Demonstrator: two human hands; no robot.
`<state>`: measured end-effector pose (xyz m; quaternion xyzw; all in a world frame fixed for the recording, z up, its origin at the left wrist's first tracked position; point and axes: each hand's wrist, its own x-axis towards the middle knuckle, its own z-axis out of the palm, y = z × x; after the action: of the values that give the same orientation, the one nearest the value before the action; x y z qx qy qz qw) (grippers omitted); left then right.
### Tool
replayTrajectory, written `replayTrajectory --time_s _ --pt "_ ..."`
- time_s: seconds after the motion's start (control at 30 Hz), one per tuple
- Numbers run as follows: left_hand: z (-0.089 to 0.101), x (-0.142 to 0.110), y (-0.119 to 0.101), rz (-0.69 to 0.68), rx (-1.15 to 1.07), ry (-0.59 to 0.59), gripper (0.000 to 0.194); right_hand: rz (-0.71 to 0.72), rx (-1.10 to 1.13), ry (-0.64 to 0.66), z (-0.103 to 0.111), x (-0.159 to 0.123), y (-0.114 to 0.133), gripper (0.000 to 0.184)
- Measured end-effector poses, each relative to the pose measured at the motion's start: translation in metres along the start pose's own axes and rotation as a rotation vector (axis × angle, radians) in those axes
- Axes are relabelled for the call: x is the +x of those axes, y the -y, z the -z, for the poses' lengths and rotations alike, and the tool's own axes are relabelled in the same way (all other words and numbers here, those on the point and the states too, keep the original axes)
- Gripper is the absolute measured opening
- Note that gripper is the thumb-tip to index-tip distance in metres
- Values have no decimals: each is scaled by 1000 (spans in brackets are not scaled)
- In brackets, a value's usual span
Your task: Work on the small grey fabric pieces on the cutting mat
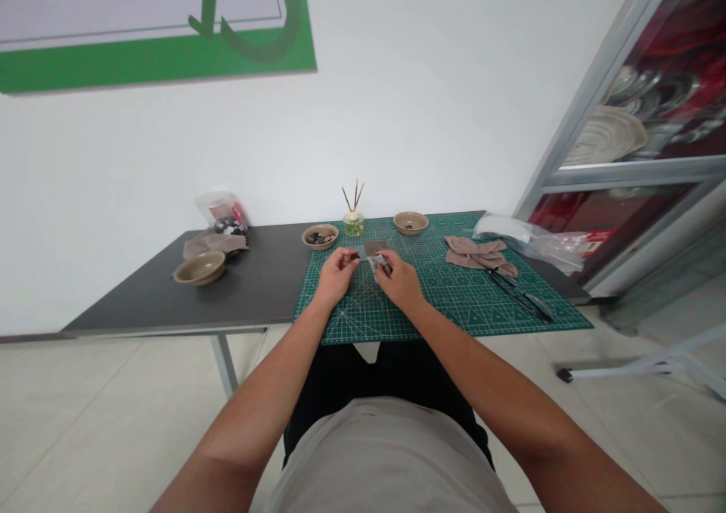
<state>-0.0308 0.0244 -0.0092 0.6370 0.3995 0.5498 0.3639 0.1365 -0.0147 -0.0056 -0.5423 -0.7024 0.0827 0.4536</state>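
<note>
My left hand pinches a small dark stone between thumb and fingertips, above the green cutting mat. Close by on the right, my right hand is closed on a crumpled grey-white piece, thin like cloth or paper; its exact kind is unclear. Between and just beyond the hands lie a flat brown sheet and a blue-grey sheet, partly hidden. A tan bowl with several stones stands beyond my left hand. Another tan bowl, holding a little dark content, is farther right.
A glass diffuser with sticks stands near the wall. On the right lie a brown cloth, black-framed glasses and a plastic bag. The dark table bears a tilted bowl, another cloth and a bag.
</note>
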Motion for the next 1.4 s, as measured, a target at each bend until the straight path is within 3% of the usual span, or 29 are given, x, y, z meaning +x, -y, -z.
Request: replayTrajectory --time_s 0.13,0.27,0.43,0.6,0.83,1.03,1.17,1.3,1.4 --pt "0 1 2 26 -61 27 19 -94 76 113 2 5 -2 34" --pt "1 0 2 37 -50 30 20 -67 -44 261 -2 9 -7 26" --pt "1 -2 2 -19 126 95 15 35 -143 201 -8 9 -11 35" --pt "-2 -6 0 35 158 249 15 47 -23 290 -3 8 -8 31" --pt "0 -9 -2 -16 303 265 18 31 55 345 4 8 -5 32" --pt "-3 -12 -11 -80 430 312 24 -79 95 291 1 9 -12 15" --pt "-4 -16 -14 -86 577 339 14 -106 82 264 4 9 -13 12" --pt "-4 -26 -11 -234 678 380 12 -65 100 326 7 9 -12 10" --pt "-3 -31 -8 -249 747 345 18 -7 1 305 9 9 -13 14"
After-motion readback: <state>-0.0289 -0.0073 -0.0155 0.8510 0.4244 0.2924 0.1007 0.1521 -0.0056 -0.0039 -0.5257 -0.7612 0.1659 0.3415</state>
